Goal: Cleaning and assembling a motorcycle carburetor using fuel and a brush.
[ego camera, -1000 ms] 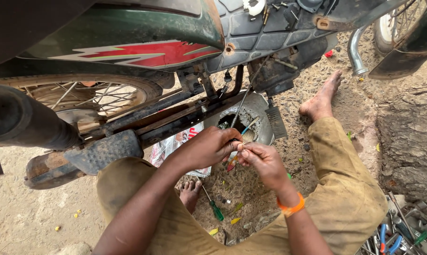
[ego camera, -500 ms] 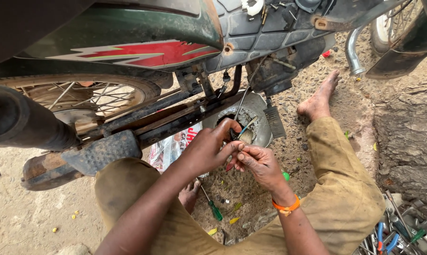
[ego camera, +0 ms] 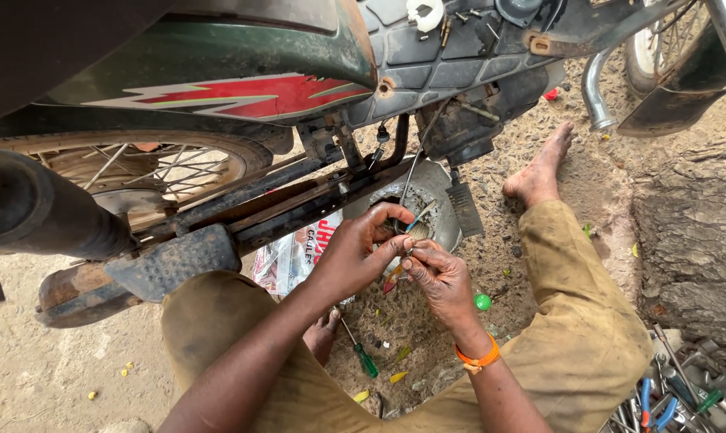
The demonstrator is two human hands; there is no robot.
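I sit on sandy ground beside a green motorcycle (ego camera: 243, 60) with a red flash on its side panel. My left hand (ego camera: 359, 252) and my right hand (ego camera: 439, 277) meet in front of the round grey engine cover (ego camera: 431, 192). Both pinch a thin cable (ego camera: 417, 152) that hangs down from the engine, with small wire ends showing between the fingertips. An orange band sits on my right wrist (ego camera: 477, 358). What the fingers grip exactly is partly hidden.
A green-handled screwdriver (ego camera: 361, 353) lies on the ground between my legs. A printed plastic bag (ego camera: 299, 252) lies under the frame. The rear wheel (ego camera: 138, 168), exhaust pipe (ego camera: 46, 212) and footrest (ego camera: 170, 261) are at left. Several tools (ego camera: 676, 393) lie bottom right by a tree trunk (ego camera: 692, 232).
Both hands stay together at the cable by the engine cover, shifting slightly; the fingers have worked closer around the wire ends.
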